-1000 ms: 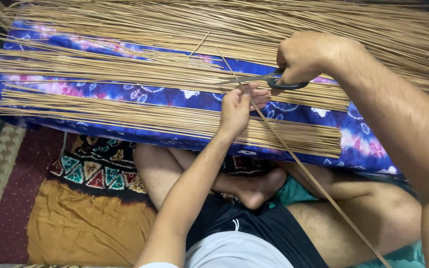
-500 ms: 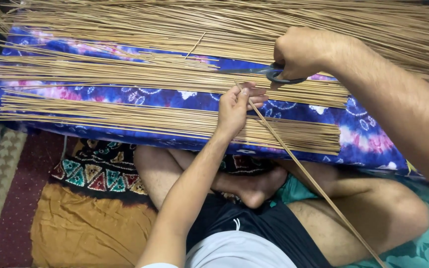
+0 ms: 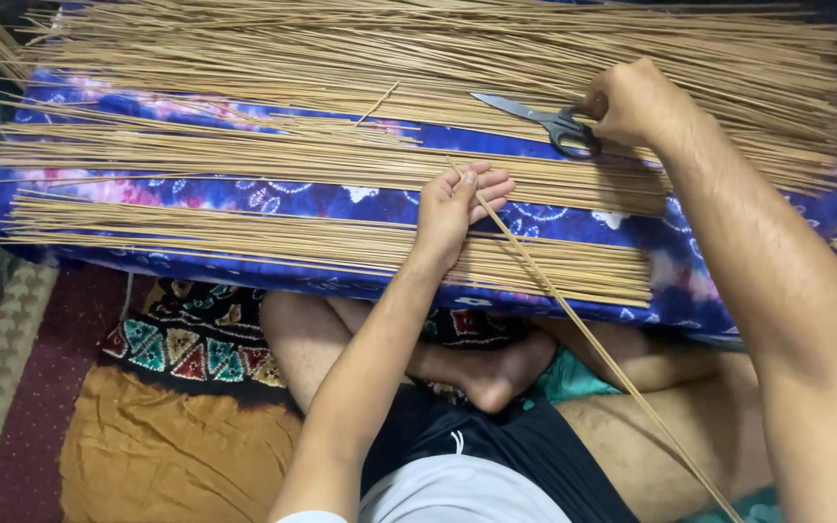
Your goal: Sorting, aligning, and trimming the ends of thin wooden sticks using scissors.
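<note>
My left hand (image 3: 452, 208) pinches the top end of one long thin stick (image 3: 583, 329), which slants down to the right across my lap. It rests over the nearest row of tan sticks (image 3: 244, 237) on a blue patterned cushion (image 3: 322, 194). My right hand (image 3: 636, 102) is farther back and to the right, its fingers closed at the handles of grey scissors (image 3: 525, 111). The scissors lie flat on the big stick pile (image 3: 341, 58) with their blades shut and pointing left.
A middle row of sticks (image 3: 244, 155) lies between the near row and the back pile. My crossed bare legs (image 3: 496, 373) sit under the cushion's front edge. A colourful patterned mat (image 3: 196, 339), an orange cloth (image 3: 167, 446) and a dark red carpet (image 3: 12, 407) cover the floor at left.
My right hand has moved up and to the right with the scissors, away from my left hand. The scissors now lie on the back pile. My left hand still holds the single stick.
</note>
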